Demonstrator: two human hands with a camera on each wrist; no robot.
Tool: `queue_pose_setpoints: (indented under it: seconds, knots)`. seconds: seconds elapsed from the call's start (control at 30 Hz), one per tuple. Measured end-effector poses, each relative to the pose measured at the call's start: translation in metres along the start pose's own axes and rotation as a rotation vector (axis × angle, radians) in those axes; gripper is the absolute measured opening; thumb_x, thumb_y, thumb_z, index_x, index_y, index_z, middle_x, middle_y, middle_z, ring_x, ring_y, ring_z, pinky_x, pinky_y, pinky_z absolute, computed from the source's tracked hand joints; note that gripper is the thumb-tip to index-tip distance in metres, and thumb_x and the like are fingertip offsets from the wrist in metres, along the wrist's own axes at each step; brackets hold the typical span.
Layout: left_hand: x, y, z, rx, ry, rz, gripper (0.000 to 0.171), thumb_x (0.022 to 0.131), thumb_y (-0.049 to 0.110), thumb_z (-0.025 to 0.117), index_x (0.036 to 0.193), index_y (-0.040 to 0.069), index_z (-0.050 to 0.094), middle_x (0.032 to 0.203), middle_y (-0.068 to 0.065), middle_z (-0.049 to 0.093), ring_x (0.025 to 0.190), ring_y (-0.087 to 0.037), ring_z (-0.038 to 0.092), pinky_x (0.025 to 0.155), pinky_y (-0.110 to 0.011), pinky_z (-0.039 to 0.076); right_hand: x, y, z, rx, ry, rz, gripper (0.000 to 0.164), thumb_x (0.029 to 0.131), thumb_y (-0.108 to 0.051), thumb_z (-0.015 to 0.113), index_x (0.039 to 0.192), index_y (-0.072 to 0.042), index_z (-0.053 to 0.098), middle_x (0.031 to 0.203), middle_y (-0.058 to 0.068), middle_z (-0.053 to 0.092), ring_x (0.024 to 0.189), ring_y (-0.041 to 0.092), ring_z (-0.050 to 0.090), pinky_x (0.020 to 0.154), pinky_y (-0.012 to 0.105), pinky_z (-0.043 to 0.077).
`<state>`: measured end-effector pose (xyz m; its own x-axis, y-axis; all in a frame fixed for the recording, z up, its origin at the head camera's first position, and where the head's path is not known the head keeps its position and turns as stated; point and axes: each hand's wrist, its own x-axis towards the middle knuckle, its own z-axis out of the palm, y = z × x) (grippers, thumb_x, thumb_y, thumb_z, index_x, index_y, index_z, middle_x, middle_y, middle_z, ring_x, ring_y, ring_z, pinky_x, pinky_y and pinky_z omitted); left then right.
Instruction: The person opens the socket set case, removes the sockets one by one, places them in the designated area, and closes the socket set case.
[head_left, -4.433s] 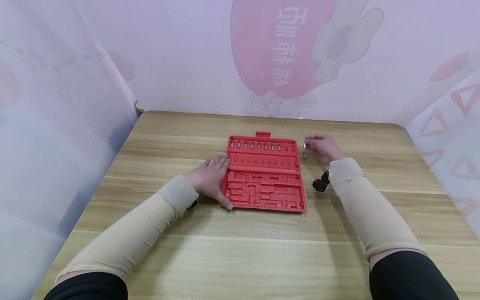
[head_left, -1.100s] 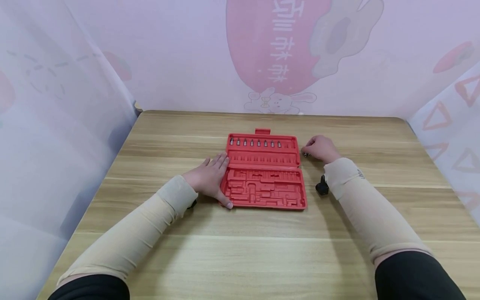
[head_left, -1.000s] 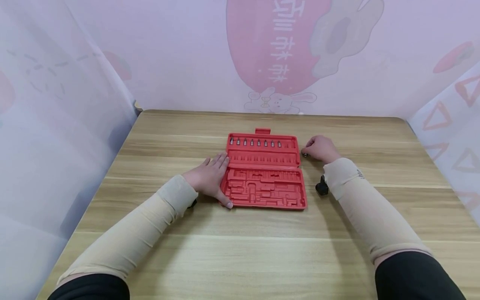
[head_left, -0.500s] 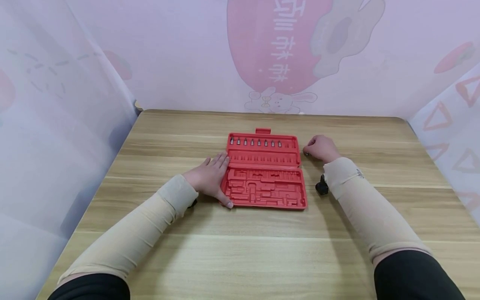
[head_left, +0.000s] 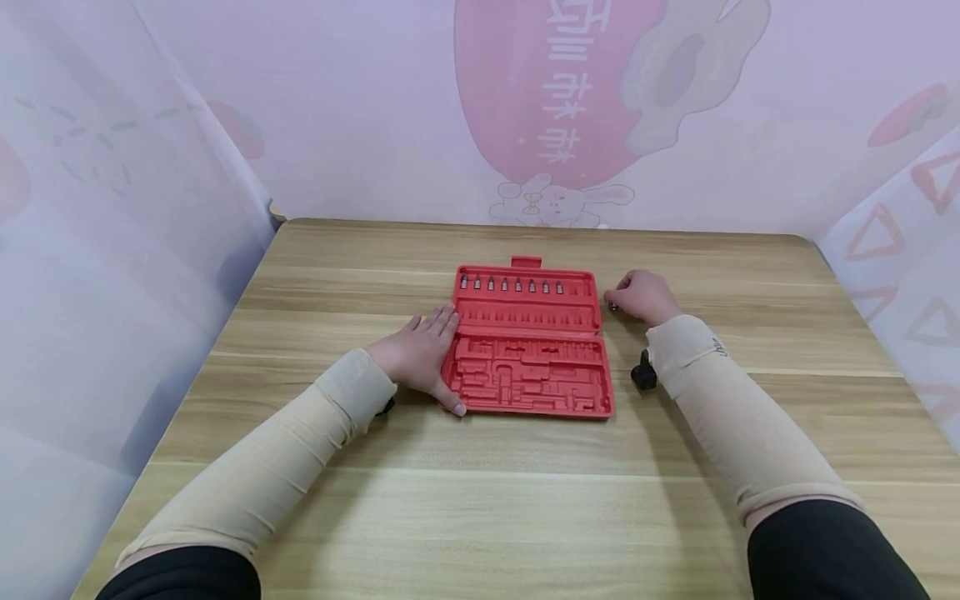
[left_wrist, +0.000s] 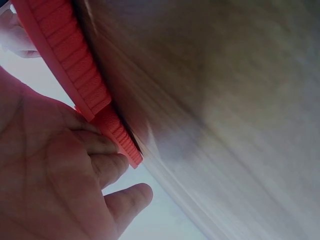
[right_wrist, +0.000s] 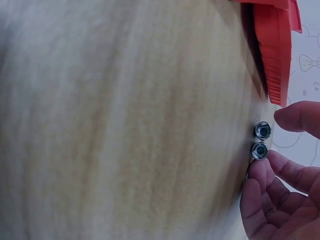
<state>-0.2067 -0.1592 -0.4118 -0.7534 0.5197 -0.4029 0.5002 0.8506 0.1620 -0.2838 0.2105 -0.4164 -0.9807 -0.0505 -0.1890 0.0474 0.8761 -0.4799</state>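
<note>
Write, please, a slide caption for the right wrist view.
Right hand at two small metal pieces beside a red case on a wooden table.

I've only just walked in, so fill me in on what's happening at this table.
A person's left hand rests against the left side of an open red case on the wooden table. Eight small metal bits sit in a row in its far half. Off the case's right side, the right hand is at two small metal pieces; whether it grips either, I can't tell.
</note>
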Motion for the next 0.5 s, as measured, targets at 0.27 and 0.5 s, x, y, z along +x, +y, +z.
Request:
queue_pose_setpoints:
  seconds: [0.27,0.5]
  knots:
    - [-0.001,0.001,0.0,0.007,-0.001,0.0,0.15,0.069,0.078,0.08,0.161,-0.009,0.001,0.168,-0.028,-0.005,0.156,-0.04,-0.003,0.125,-0.055,0.007,-0.001,-0.004,-0.005,0.07,0.005,0.046,0.048,0.104,-0.035,0.048,0.124,0.006,0.06,0.119,0.023,0.061,0.108,0.037,0.056,0.094,0.05,0.05]
    - [0.001,-0.001,0.0,0.008,-0.003,-0.001,0.149,0.069,0.078,0.08,0.161,-0.009,0.001,0.169,-0.027,-0.006,0.156,-0.039,-0.003,0.125,-0.056,0.008,0.002,-0.018,-0.006,0.378,-0.031,0.018,0.044,0.107,-0.026,0.047,0.134,0.008,0.055,0.125,0.025,0.062,0.113,0.032,0.059,0.1,0.042,0.05]
